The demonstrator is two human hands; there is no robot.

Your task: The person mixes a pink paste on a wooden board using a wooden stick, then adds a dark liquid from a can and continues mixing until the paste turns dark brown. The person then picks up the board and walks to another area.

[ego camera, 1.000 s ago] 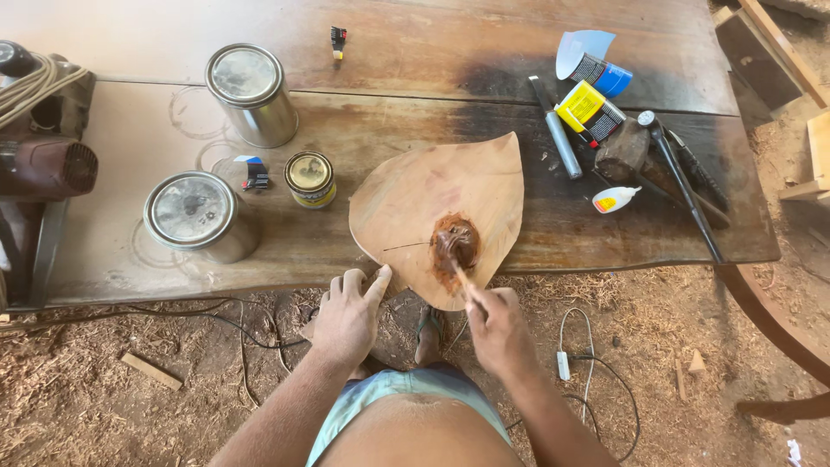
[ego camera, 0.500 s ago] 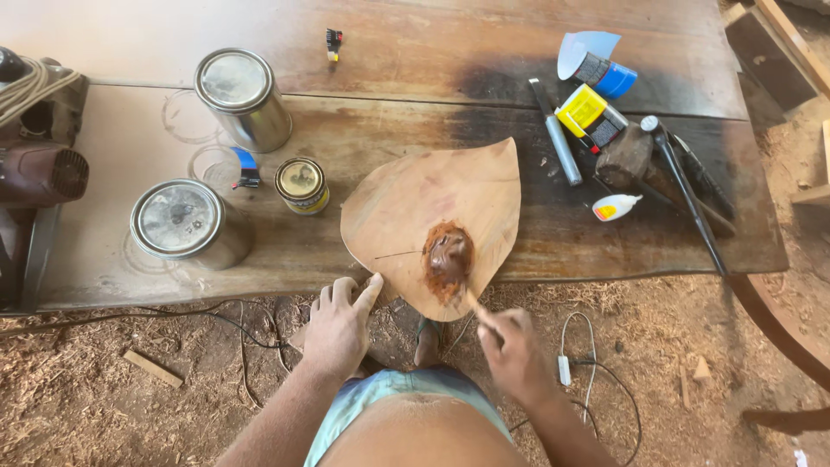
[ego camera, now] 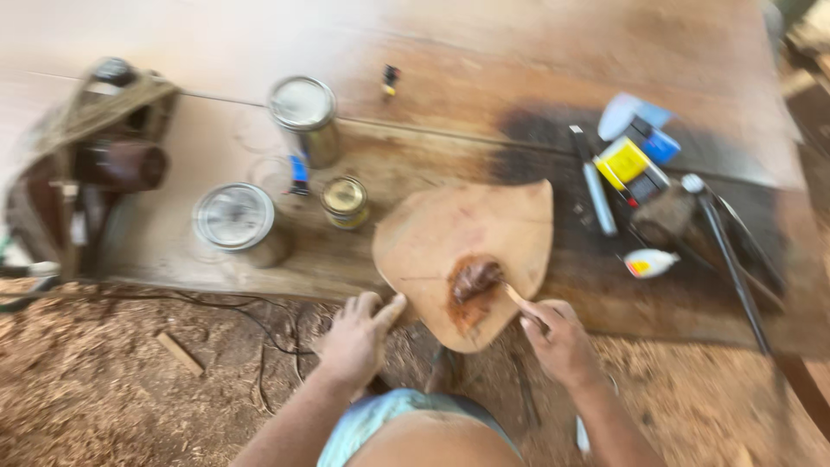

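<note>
While the right hand (ego camera: 562, 342) pinches a thin wooden stick (ego camera: 517, 298), spreading a dark reddish-brown paste (ego camera: 474, 284) on the pale, shield-shaped wooden board (ego camera: 467, 246), the left hand (ego camera: 359, 337) lies open with fingertips steadying the board's near-left edge; short strokes kept inside the outline would likely serve best, since the board's tip overhangs the worn plank table (ego camera: 484, 78)'s near edge. Left sits a small brass-lidded jar (ego camera: 346, 201) close by, two silver cans (ego camera: 238, 220) beyond; bare tabletop opens farther back.

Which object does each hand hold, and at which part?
The right hand grips a small stick by its near end. The left hand steadies the wooden board at its near edge.
</note>
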